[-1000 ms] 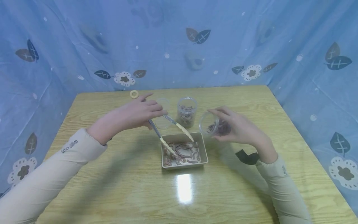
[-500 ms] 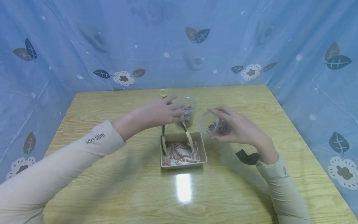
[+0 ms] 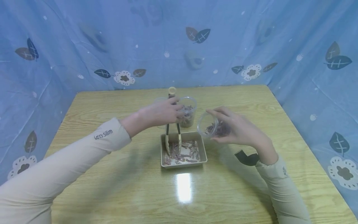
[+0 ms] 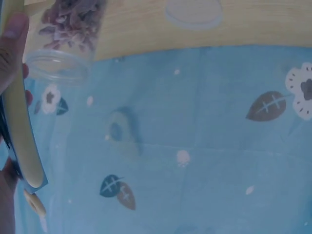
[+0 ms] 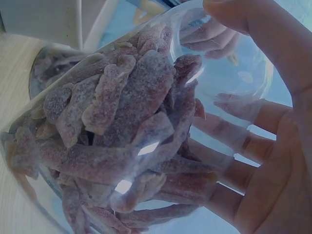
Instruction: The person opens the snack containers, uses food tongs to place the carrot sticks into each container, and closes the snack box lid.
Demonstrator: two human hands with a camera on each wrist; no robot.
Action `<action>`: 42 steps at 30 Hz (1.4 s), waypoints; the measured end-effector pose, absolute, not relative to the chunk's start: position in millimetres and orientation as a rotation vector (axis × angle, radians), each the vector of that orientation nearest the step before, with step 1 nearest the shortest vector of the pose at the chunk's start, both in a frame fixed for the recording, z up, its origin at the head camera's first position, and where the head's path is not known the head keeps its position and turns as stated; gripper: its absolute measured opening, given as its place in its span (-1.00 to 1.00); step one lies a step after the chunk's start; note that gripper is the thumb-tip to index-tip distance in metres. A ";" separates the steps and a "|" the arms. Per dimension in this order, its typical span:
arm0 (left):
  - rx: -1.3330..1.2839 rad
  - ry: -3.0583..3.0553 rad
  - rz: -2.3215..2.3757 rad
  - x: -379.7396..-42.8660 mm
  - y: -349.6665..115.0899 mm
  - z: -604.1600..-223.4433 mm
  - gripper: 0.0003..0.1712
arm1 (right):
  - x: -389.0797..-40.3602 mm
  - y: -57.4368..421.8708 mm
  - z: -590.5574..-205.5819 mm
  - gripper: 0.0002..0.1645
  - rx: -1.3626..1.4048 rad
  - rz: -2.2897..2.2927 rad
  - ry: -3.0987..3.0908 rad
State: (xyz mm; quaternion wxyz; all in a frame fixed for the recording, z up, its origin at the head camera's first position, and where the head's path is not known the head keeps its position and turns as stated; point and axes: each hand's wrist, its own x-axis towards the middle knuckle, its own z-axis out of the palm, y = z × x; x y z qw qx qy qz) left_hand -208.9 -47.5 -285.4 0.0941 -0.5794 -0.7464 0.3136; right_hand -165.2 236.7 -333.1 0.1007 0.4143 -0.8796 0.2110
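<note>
My left hand (image 3: 165,111) holds tongs (image 3: 179,140) with pale tips, pointing down into a beige rectangular tray (image 3: 184,166). Brownish-purple dried strips (image 3: 191,161) lie scattered in the tray, and the tips stand apart among those on its left side. In the left wrist view the pale tongs handle (image 4: 24,146) runs past the thumb. My right hand (image 3: 239,127) grips a clear jar (image 3: 207,124), tilted with its mouth toward the tray. Its fingers wrap round the wall near the rim in the right wrist view, and many strips (image 5: 136,92) fill the jar.
A second clear jar (image 3: 187,119) with strips stands upright just behind the tray. A clear round lid (image 4: 194,12) lies on the table beside that jar. Blue patterned cloth (image 3: 165,46) encloses the back and sides of the wooden table (image 3: 126,193).
My left hand has moved right with the tongs, which turned from slanting to nearly upright, and their tips have drawn closer together over the tray's left side. My right hand and jar have barely moved.
</note>
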 end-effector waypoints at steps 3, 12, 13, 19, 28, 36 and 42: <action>-1.718 -2.248 0.909 -210.9 -49.0 -286.8 -0.60 | -165.1 236.9 -332.9 0.08 1.229 0.630 -2.597; -1.725 -2.207 0.805 -215.1 -58.6 -293.0 -0.56 | -164.8 237.6 -332.3 0.07 1.244 0.630 -2.588; -1.730 -2.197 0.791 -215.5 -60.5 -293.7 -0.56 | -164.8 237.6 -332.3 0.07 1.243 0.630 -2.590; -1.745 -2.189 0.715 -217.3 -76.4 -297.0 -0.53 | -164.8 238.1 -332.7 0.08 1.233 0.631 -2.606; -1.671 -2.312 0.445 -216.4 -107.6 -300.1 -0.48 | -166.3 237.7 -334.6 0.06 1.243 0.622 -2.606; -1.566 -2.457 0.154 -204.6 -141.3 -307.6 -0.48 | -167.8 235.6 -337.9 0.07 1.252 0.616 -2.617; -1.451 -2.425 0.010 -191.0 -160.8 -310.2 -0.51 | -166.9 231.4 -340.2 0.07 1.254 0.570 -2.606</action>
